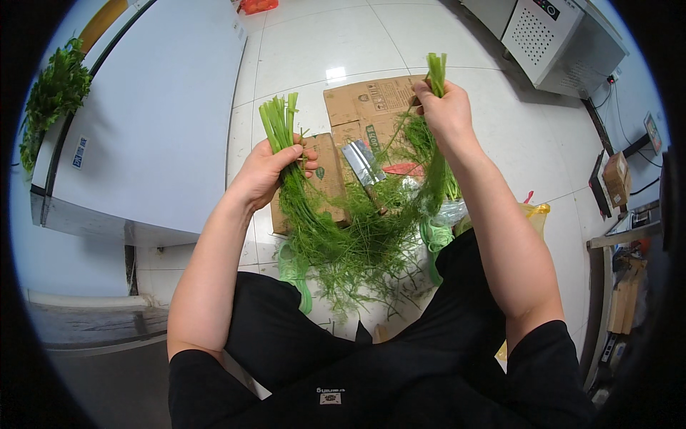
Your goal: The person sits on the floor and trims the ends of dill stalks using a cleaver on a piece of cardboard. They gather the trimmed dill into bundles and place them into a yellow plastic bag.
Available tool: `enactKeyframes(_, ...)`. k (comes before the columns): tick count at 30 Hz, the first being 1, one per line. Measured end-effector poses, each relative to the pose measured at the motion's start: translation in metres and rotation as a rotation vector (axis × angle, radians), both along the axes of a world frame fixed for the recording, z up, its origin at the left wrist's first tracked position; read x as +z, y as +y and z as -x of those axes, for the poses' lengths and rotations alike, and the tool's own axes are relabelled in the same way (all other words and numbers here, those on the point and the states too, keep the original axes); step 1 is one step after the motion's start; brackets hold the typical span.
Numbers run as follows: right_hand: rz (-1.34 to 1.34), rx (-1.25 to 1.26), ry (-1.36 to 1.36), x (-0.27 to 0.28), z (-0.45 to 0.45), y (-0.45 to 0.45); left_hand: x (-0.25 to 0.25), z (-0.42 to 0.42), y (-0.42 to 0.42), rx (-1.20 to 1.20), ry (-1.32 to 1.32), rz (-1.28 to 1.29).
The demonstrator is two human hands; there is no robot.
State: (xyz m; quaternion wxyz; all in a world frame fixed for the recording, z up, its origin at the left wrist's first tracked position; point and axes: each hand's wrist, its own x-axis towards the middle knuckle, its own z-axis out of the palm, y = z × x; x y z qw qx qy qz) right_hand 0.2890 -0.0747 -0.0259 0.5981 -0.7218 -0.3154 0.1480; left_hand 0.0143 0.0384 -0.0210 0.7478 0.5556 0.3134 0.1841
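Observation:
My left hand (278,161) holds a bunch of feathery green herb, likely dill or fennel (277,120), its cut stems pointing up and its fronds hanging down. Higher and to the right, my right hand (444,104) grips a smaller bunch of the same herb (437,72), also stems up. Between my feet and on flattened cardboard (348,104) lies a loose heap of fronds (370,236). A cleaver (363,161) lies on the cardboard between the hands, its handle partly among the fronds.
A white cabinet or freezer (161,107) stands at left, with leafy greens (59,96) on its far side. Clear plastic (450,212) and a yellow bag (538,214) lie by my right leg. A metal appliance (552,43) stands at upper right, shelving (624,236) at right.

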Motion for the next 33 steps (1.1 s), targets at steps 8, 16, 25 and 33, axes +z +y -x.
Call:
enactKeyframes(8,-0.07,-0.021,0.247,0.023,-0.002,-0.016,0.001,0.004,0.001,-0.028,0.038,0.018)
enactKeyframes(16,-0.069,-0.019,0.429,0.026,-0.005,-0.02,0.004,0.001,-0.003,-0.044,0.038,0.039)
enactKeyframes(25,-0.062,-0.003,0.545,0.023,-0.009,-0.019,0.004,0.001,-0.004,-0.064,0.029,0.048)
enactKeyframes(33,-0.051,0.004,0.619,0.018,-0.013,-0.017,0.003,0.001,-0.004,-0.08,0.019,0.056)
